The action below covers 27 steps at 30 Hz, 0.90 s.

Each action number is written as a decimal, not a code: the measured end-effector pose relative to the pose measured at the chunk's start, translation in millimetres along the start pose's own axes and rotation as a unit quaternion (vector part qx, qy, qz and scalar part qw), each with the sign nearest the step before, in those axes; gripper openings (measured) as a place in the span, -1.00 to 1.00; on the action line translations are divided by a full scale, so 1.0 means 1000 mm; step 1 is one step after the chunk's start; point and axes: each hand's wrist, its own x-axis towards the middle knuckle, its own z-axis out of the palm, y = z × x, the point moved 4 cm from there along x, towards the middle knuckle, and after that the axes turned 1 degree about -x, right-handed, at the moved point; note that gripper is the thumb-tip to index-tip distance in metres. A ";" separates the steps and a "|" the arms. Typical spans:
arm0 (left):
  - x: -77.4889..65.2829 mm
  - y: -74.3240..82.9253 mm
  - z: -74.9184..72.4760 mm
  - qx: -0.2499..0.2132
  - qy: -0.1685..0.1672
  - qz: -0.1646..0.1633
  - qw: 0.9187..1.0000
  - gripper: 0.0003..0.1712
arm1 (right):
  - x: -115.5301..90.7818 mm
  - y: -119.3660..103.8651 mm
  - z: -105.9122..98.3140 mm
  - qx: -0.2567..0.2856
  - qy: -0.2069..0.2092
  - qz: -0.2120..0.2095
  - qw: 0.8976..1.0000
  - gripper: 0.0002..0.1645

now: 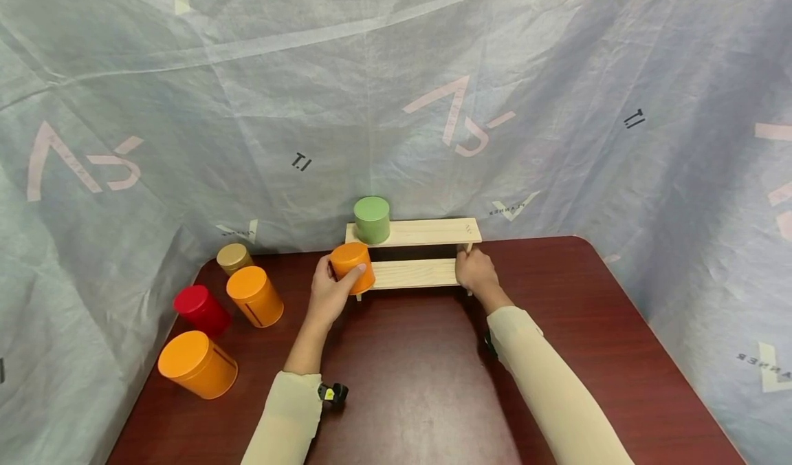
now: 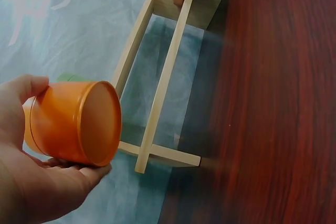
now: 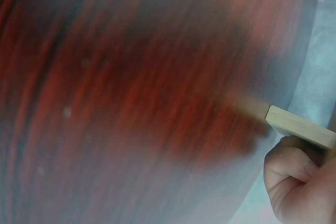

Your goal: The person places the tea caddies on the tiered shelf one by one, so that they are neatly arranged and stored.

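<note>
An orange canister (image 1: 351, 267) is gripped in my left hand (image 1: 329, 292), thumb on the near side, in front of the left end of a two-tier wooden shelf (image 1: 414, 274). In the left wrist view the same orange canister (image 2: 79, 121) is tilted on its side in my fingers, its flat end facing the table. My right hand (image 1: 475, 271) grips the right end of the shelf, fingers curled round the wood; the right wrist view shows that fist (image 3: 294, 177) against a wooden piece (image 3: 299, 126). On the upper tier's left end stands a green canister (image 1: 372, 220).
At the table's left side stand a gold canister (image 1: 234, 257), a red canister (image 1: 203, 309) and two more orange canisters, one nearer the shelf (image 1: 256, 297), one nearer me (image 1: 199, 365). A grey fabric sheet (image 1: 371, 107) hangs behind the dark red table (image 1: 421, 382).
</note>
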 end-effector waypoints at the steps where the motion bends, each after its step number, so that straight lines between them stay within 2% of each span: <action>1: 0.000 0.000 0.001 -0.006 -0.002 0.006 1.000 -0.26 | 0.000 0.000 0.000 -0.001 0.000 -0.001 1.000 -0.29; 7: -0.002 0.003 0.006 -0.017 -0.012 0.031 0.999 -0.25 | 0.001 0.000 0.001 -0.002 0.001 -0.001 1.000 -0.31; 14: -0.003 0.004 0.009 0.009 -0.009 0.044 0.999 -0.27 | 0.003 0.001 0.001 -0.004 0.000 -0.008 1.000 -0.32; 27: -0.005 0.004 0.019 -0.003 -0.046 0.073 0.996 -0.25 | 0.005 0.001 0.003 -0.004 -0.011 0.003 1.000 -0.34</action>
